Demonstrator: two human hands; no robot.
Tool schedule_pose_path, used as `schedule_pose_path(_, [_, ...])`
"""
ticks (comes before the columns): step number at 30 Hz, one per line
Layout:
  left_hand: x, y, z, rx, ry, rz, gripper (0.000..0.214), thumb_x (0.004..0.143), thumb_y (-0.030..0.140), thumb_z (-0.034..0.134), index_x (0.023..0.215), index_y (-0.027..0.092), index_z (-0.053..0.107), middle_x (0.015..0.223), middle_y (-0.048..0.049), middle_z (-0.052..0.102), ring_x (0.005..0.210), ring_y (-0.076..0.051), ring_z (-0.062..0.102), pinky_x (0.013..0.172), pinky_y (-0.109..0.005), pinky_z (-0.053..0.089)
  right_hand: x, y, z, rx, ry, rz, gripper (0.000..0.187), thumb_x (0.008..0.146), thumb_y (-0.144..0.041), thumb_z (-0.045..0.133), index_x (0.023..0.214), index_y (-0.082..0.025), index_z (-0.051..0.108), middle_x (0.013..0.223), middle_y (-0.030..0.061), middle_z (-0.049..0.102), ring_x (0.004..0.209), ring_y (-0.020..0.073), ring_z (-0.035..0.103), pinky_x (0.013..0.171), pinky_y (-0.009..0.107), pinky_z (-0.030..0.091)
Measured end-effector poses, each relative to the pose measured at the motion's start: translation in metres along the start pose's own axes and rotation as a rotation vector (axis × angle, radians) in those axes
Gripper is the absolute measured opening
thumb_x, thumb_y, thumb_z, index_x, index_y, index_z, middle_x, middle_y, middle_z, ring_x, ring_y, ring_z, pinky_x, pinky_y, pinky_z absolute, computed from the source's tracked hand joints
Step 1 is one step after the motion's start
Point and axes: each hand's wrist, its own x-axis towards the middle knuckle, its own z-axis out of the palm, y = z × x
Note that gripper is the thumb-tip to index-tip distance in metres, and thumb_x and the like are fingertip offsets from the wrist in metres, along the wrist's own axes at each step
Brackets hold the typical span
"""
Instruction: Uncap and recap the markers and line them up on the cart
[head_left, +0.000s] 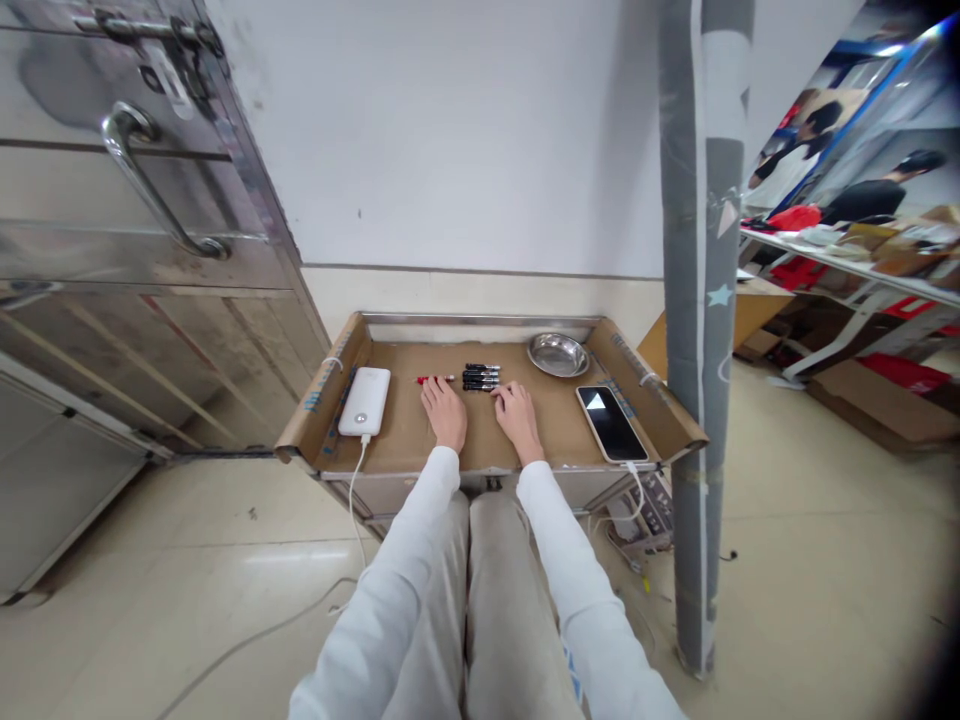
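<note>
A red pen (424,380) lies crosswise on a cardboard-lined tray table (405,452). My left hand (445,412) rests on the cardboard just below it, fingers stretched forward and fingertips at the pen's near side. To the right, several black pens (480,377) lie side by side in a neat stack of rows. My right hand (517,420) lies palm down at their near right end, its fingers extended and a fingertip close to the lowest pen. Neither hand appears to grip anything.
A white power bank (365,402) with a cable sits left; a phone (611,424) on a cable lies right. Behind stands a round metal dish (559,354). A wrapped grey pole (701,350) rises at the right, a metal door (135,230) at the left. Other people sit far right.
</note>
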Motion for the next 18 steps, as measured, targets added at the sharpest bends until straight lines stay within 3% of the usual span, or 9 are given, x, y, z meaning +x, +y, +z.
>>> schedule_pose_path(8, [0.0056,-0.0032,-0.0033,-0.023,0.039,-0.031,0.039,0.086,0.01,0.031,0.122,0.006,0.046,0.136,-0.0239,0.039,0.134,-0.033,0.028,0.105,-0.051,0.028,-0.0031,0.0002,-0.0028,0.029,0.027,-0.009,0.021,0.084,-0.008,0.041,0.084,-0.018,0.059,0.09,0.0071,0.056,0.085,0.0197,0.05,0.08,0.031,0.038])
schedule_pose_path(14, [0.0068,-0.0024,-0.0038,-0.005,0.031,-0.109,0.033,0.092,0.015,0.024,0.102,0.008,0.054,0.106,-0.0222,0.055,0.11,-0.032,0.049,0.093,-0.052,0.037,-0.0014,-0.0011,-0.0016,0.042,0.03,0.0,0.021,0.085,-0.009,0.039,0.091,-0.018,0.057,0.092,0.0081,0.057,0.089,0.021,0.051,0.083,0.034,0.041])
schedule_pose_path(16, [0.0074,-0.0018,-0.0057,-0.043,0.0,-0.046,0.034,0.095,0.023,0.025,0.1,0.009,0.056,0.099,-0.019,0.055,0.1,-0.03,0.053,0.088,-0.05,0.041,-0.0007,-0.003,-0.0029,0.092,0.048,-0.009,0.022,0.086,-0.01,0.038,0.097,-0.017,0.056,0.095,0.0088,0.056,0.092,0.0215,0.051,0.085,0.035,0.042])
schedule_pose_path(18, [0.0071,-0.001,-0.0089,-0.154,-0.049,0.113,0.033,0.096,0.029,0.029,0.102,0.013,0.057,0.096,-0.0142,0.055,0.093,-0.026,0.055,0.085,-0.044,0.044,-0.0001,-0.005,-0.0052,0.162,0.08,-0.025,0.027,0.086,-0.012,0.04,0.109,-0.017,0.053,0.105,0.01,0.054,0.098,0.0219,0.051,0.09,0.036,0.042])
